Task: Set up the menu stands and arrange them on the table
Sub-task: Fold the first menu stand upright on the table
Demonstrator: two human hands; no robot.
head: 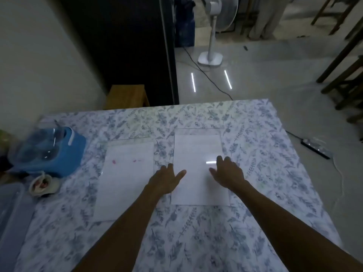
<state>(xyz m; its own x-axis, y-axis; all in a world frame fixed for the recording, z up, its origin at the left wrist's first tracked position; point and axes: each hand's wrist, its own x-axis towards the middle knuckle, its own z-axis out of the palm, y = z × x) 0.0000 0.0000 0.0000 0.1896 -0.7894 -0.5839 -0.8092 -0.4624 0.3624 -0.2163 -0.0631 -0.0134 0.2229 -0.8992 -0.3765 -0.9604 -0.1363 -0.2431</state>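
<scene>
Two clear menu stands with white paper sheets lie flat on the floral tablecloth. The left stand (125, 173) shows faint pink marks near its top. The right stand (198, 154) reflects a bright strip of light. My left hand (167, 179) rests over the right stand's left edge, fingers spread. My right hand (227, 173) lies on the same stand's right side, fingers apart. Neither hand grips anything.
A blue cloth bundle with clear glasses (51, 150) sits at the table's left. Beside it are a small white pouch (44, 185) and a clear plastic box (11, 213). A white fan (212, 36), a cable and a power strip (316, 149) are on the floor beyond.
</scene>
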